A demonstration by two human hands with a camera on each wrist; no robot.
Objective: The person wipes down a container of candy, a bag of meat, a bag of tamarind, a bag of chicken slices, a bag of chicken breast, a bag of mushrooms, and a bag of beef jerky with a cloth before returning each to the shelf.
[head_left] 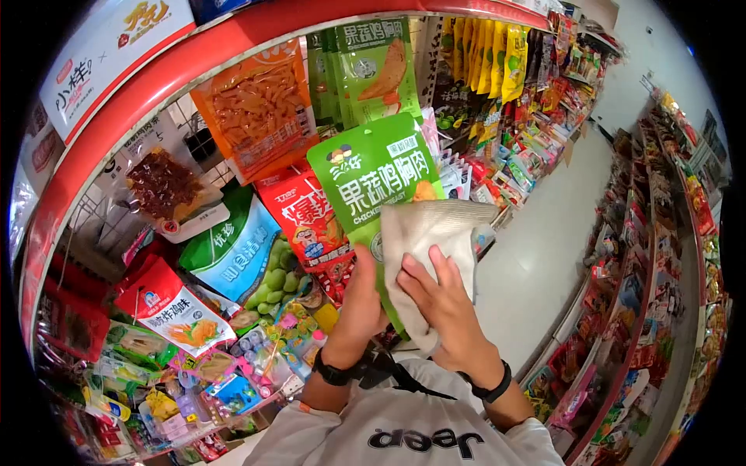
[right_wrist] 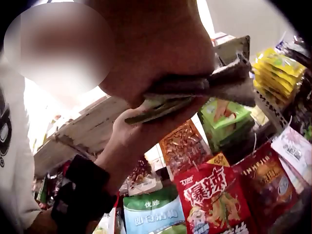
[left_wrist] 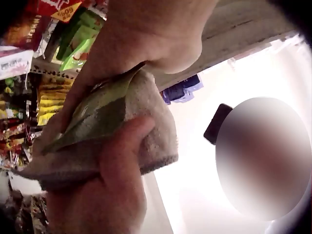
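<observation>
A green snack packet (head_left: 353,167) is held up in front of the shelf, its printed face toward the head view. My left hand (head_left: 361,299) grips its lower left edge, thumb pointing up. A whitish cloth (head_left: 404,233) lies over the packet's right and lower part, gripped by my right hand (head_left: 451,311) with bent fingers on top. In the left wrist view the cloth (left_wrist: 158,131) folds around the packet (left_wrist: 100,117), a thumb pressing on it. The right wrist view shows cloth (right_wrist: 229,80) and packet (right_wrist: 161,109) edge-on between both hands; the left palm lies beneath.
Hanging snack bags, including an orange bag (head_left: 260,109), a red bag (head_left: 307,213) and a blue-green bag (head_left: 233,248), fill the rack close on the left. Small toys (head_left: 264,349) lie below. An aisle floor (head_left: 536,241) separates this rack from stocked shelves (head_left: 622,303) on the right.
</observation>
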